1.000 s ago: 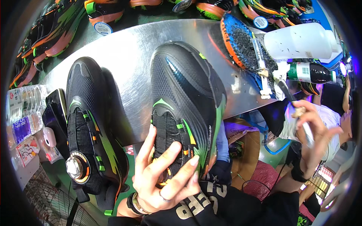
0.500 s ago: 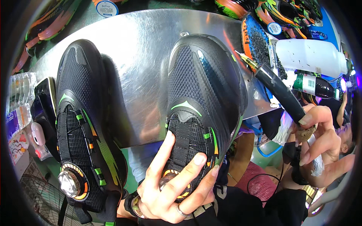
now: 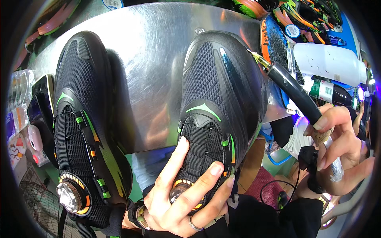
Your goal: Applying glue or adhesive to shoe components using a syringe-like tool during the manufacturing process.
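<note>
My left hand (image 3: 186, 198) grips the right-hand black sneaker (image 3: 226, 87) from behind. Its fingers spread along the tongue and around the round lacing dial (image 3: 180, 191), partly covering it. Closed around a black pen-like tool (image 3: 293, 91) with a thin brass-coloured tip, my right hand (image 3: 337, 139) holds it by its rear end, where something beige and crumpled shows between the fingers. The tip lies at the right edge of that sneaker's toe; whether it touches I cannot tell. A matching black sneaker (image 3: 81, 79) with green and orange accents sits on the left, its clear dial (image 3: 70, 197) towards me.
Both toes extend over a shiny metal table (image 3: 147, 79). A black bristled brush (image 3: 274, 39), a white plastic bottle (image 3: 329, 63) and a dark drink bottle (image 3: 333, 92) lie at the right. More shoes (image 3: 305, 16) stand far right. A phone (image 3: 43, 99) is at the left.
The tool's tip has come slightly left against the sneaker, from beside the toe to its edge. My left hand keeps its grip, and the view has shifted a little.
</note>
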Available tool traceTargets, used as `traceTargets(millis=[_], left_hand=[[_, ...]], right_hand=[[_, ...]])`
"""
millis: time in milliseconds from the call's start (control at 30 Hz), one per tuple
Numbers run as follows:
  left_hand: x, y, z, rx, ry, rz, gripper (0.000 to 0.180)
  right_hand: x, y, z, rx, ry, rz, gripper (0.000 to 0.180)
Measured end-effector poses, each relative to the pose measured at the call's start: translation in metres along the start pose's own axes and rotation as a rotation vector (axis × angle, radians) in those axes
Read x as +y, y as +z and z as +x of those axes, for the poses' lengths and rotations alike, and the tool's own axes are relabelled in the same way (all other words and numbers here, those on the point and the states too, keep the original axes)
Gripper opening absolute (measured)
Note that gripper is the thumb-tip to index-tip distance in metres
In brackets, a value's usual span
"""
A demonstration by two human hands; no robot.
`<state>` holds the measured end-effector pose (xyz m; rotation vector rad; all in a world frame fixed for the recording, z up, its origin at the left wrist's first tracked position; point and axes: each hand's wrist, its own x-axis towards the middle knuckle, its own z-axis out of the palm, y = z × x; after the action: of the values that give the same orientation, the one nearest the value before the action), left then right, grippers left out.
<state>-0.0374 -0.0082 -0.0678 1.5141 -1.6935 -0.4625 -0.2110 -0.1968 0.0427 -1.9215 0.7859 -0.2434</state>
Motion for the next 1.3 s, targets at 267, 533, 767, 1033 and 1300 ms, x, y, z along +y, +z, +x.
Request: traceTargets(millis=[267,533,767,1033,1300], left_hand=[[0.0,-0.001,0.002,-0.023,-0.007,0.026,0.035],[-0.007,0.001,0.004,0.011,0.092,0.005,0.035],[-0.001,-0.003,0.002,-0.021,-0.006,0.005,0.037],[0.0,0.005,0.0,0.085,0.011,-0.045,0.037],[0.012,0.009,0.004,0.153,-0.029,0.03,0.032]], right_hand=[[-0.008,0.004,-0.004,0.014,0.031,-0.098,0.06],[-0.003,0.007,-0.009,0.049,-0.024,-0.047,0.078],[-0.012,0.012,-0.014,0.079,0.001,-0.057,0.085],[-0.012,0.008,-0.045,0.273,-0.121,0.126,0.055],[0.016,-0.029,-0.089,0.413,-0.053,0.102,0.081]])
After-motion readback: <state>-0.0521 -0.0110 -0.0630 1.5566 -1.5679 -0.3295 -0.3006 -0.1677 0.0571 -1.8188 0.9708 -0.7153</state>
